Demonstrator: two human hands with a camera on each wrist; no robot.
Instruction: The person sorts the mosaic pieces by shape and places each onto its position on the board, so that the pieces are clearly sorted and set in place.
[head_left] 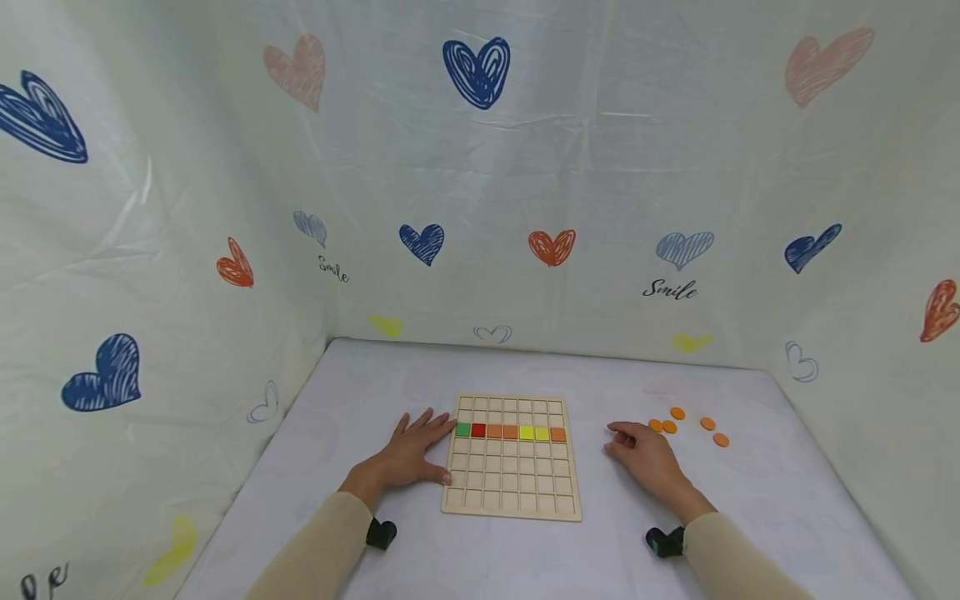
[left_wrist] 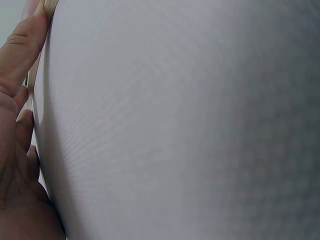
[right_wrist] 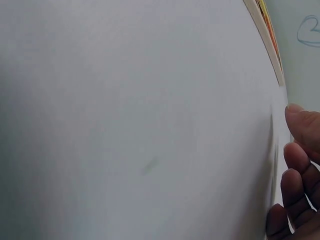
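A square wooden grid board lies on the table, with one row of coloured square tiles across it: green, red, two orange, two yellow and an orange at the right end. My left hand is spread flat at the board's left side, thumb and fingertips right at its edge. To the right of the board, my right hand hovers close over the table with loosely bent fingers and nothing seen between them. In the right wrist view its thumb stands apart from the fingertips.
Several round orange discs lie on the table just beyond and right of my right hand. The white table meets a hanging sheet printed with hearts at the back and both sides. Each wrist wears a black camera.
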